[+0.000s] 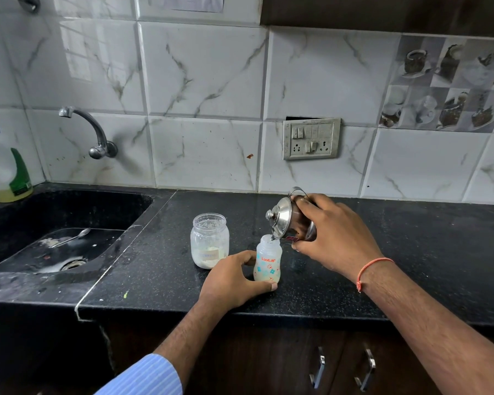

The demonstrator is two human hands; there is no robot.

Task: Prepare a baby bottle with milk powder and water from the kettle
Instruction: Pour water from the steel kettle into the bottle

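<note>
A small clear baby bottle (268,259) with red lettering and coloured prints stands open on the black counter (382,252). My left hand (231,282) grips its lower part, thumb in front, fingers behind. My right hand (332,235) holds a small steel kettle (287,219) tilted to the left, with its spout at the bottle's mouth and its lid on. Pale contents lie at the bottom of the bottle. To the left of the bottle stands an open plastic jar (209,240) with white milk powder in its lower part.
A black sink (54,240) at the left holds a spoon (70,238), under a wall tap (94,132). A dish-soap bottle (10,175) stands at the sink's far left corner. A switch and socket plate (311,139) is on the tiled wall. Cabinet handles (365,369) sit below the counter edge.
</note>
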